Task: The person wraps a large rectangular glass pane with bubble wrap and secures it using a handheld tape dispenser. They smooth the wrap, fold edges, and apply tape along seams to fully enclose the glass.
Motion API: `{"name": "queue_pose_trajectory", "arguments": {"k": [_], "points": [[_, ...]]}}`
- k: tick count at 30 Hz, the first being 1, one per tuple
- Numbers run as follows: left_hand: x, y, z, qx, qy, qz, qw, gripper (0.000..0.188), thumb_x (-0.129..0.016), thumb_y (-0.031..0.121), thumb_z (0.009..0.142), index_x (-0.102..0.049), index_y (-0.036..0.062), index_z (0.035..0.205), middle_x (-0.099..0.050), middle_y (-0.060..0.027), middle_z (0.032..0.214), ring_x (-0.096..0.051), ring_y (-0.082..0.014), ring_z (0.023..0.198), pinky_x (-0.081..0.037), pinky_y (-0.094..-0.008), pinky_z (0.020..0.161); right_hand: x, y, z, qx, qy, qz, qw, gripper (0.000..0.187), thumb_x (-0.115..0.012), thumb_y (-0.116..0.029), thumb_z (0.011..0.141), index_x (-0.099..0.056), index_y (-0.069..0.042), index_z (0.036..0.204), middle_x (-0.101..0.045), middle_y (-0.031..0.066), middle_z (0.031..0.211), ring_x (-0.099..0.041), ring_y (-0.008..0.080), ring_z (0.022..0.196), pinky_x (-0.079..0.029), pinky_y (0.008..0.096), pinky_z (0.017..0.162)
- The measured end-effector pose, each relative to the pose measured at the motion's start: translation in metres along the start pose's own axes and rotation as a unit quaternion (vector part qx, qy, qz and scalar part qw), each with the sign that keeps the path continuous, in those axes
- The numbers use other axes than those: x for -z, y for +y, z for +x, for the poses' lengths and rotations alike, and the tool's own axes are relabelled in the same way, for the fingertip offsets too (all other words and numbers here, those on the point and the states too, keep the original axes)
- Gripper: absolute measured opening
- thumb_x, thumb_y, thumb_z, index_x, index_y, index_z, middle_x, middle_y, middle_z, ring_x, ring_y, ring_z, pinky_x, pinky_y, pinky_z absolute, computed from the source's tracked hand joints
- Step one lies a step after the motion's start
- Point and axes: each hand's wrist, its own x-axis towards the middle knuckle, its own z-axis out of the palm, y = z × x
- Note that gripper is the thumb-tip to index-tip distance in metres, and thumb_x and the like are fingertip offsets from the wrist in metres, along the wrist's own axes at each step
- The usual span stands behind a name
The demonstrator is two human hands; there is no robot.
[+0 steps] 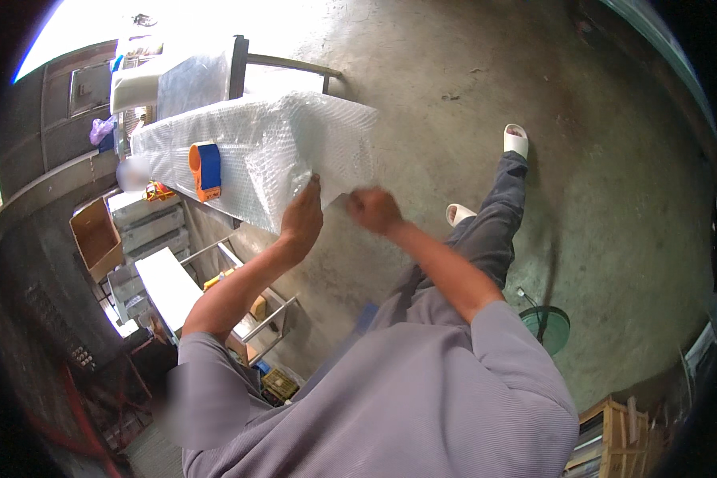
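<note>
A clear sheet of bubble wrap (239, 151) covers the table ahead of me, its right end hanging past the table. My left hand (303, 217) is closed on the near edge of the wrap, thumb and fingers pressed together. Just to the right, my right hand (377, 209) is closed in a pinch beside the wrap's hanging corner. It is slightly blurred, and a thin greyish piece sticks out to its left; I cannot tell what that is. An orange and blue tape dispenser (207, 170) rests on the wrap, left of my hands.
Beyond the wrap stands a grey metal panel (195, 78) with a bar (295, 65). At left are an open cardboard box (98, 239), a white board (170, 288) and a metal frame (272, 328). A green bucket (546, 328) sits on the concrete floor at right, with a wooden crate (618, 434) behind.
</note>
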Motion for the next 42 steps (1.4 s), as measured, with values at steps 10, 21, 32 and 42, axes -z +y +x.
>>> {"name": "queue_pose_trajectory", "arguments": {"k": [10, 21, 32, 42], "points": [[0.006, -0.024, -0.009, -0.012, 0.039, 0.028, 0.999, 0.078, -0.057, 0.039, 0.096, -0.035, -0.0079, 0.154, -0.035, -0.0166, 0.163, -0.025, -0.0294, 0.153, -0.012, -0.0437, 0.129, -0.038, 0.01, 0.03, 0.026, 0.084, -0.004, 0.996, 0.045, -0.059, -0.027, 0.101, -0.051, -0.012, 0.143, -0.067, 0.0209, 0.108, -0.067, 0.0403, 0.099, -0.053, 0.0508, 0.084], [0.021, -0.027, -0.006, -0.013, 0.013, -0.028, 0.999, 0.083, -0.059, 0.046, 0.094, -0.035, -0.0059, 0.154, -0.035, -0.016, 0.163, -0.026, -0.0272, 0.154, -0.011, -0.044, 0.129, -0.022, 0.053, 0.046, -0.53, -0.01, 0.564, 0.633, 0.067, -0.08, -0.049, 0.084, -0.056, -0.005, 0.128, -0.066, 0.0184, 0.094, -0.067, 0.031, 0.086, -0.057, 0.048, 0.078], [0.014, -0.036, -0.009, -0.079, 0.051, -0.02, 0.995, 0.081, -0.058, 0.044, 0.095, -0.032, 0.0027, 0.159, -0.031, -0.0092, 0.166, -0.024, -0.0247, 0.155, -0.012, -0.0468, 0.128, 0.011, 0.071, 0.019, -0.419, -0.009, 0.432, 0.799, 0.021, -0.075, -0.016, 0.093, -0.064, 0.0, 0.102, -0.06, 0.0064, 0.083, -0.054, 0.014, 0.064, -0.045, 0.0292, 0.054], [0.012, -0.026, -0.001, -0.025, 0.01, -0.07, 0.997, 0.079, -0.058, 0.042, 0.095, -0.036, -0.0044, 0.155, -0.032, -0.017, 0.165, -0.023, -0.0275, 0.155, -0.012, -0.0434, 0.129, 0.063, 0.068, 0.094, -0.292, 0.238, 0.226, 0.898, 0.098, -0.082, -0.059, 0.077, -0.047, 0.001, 0.147, -0.061, 0.0258, 0.128, -0.061, 0.0365, 0.118, -0.05, 0.0484, 0.101]]}}
